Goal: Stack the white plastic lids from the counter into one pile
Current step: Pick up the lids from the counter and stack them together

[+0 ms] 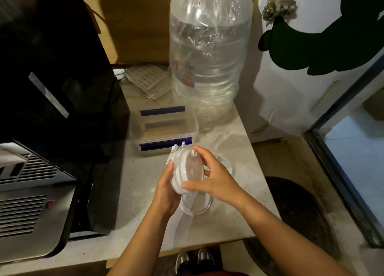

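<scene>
A small pile of white plastic lids (186,169) is held tilted on edge above the stone counter (133,192). My left hand (166,194) grips the pile from below and behind. My right hand (214,180) presses on its front face, thumb under the rim. On the counter beneath the hands lies another round white lid (197,208), partly hidden. A further lid (225,161) lies flat just right of my right hand, mostly covered by it.
A clear rectangular box with blue clips (164,128) stands just behind the hands. A big clear water bottle (207,53) rises at the back. A black appliance (52,68) and a vented metal one (31,203) fill the left. The counter edge drops to the floor on the right.
</scene>
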A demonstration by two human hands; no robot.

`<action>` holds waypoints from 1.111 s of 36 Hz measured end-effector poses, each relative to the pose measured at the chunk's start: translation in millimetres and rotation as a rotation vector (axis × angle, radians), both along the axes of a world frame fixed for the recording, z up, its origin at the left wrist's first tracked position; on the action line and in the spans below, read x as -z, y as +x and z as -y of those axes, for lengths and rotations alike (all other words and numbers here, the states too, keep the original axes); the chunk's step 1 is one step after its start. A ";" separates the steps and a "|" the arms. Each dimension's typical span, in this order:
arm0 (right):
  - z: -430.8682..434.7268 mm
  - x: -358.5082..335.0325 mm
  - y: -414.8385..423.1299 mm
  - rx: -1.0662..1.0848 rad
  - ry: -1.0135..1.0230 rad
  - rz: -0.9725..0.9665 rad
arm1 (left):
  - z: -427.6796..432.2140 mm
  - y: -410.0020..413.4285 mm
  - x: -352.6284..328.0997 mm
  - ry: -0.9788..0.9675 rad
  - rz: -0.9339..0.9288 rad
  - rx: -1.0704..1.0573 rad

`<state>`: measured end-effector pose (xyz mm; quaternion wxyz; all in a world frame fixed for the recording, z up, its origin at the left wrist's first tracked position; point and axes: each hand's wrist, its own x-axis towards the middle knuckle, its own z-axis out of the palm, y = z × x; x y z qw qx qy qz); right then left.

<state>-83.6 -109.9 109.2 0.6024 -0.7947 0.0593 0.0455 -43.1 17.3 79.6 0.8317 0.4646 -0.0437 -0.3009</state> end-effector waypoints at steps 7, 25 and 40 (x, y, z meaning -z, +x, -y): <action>-6.7 -3.2 1.6 -0.046 -0.046 -0.004 | -6.2 -2.0 -2.6 -0.004 0.009 -0.037; -14.7 -0.6 8.8 -0.154 -0.083 0.018 | -14.1 0.6 -5.9 0.021 0.055 -0.048; 53.5 49.0 31.8 0.175 -0.241 -0.151 | -30.2 3.7 -2.1 0.143 0.104 -0.114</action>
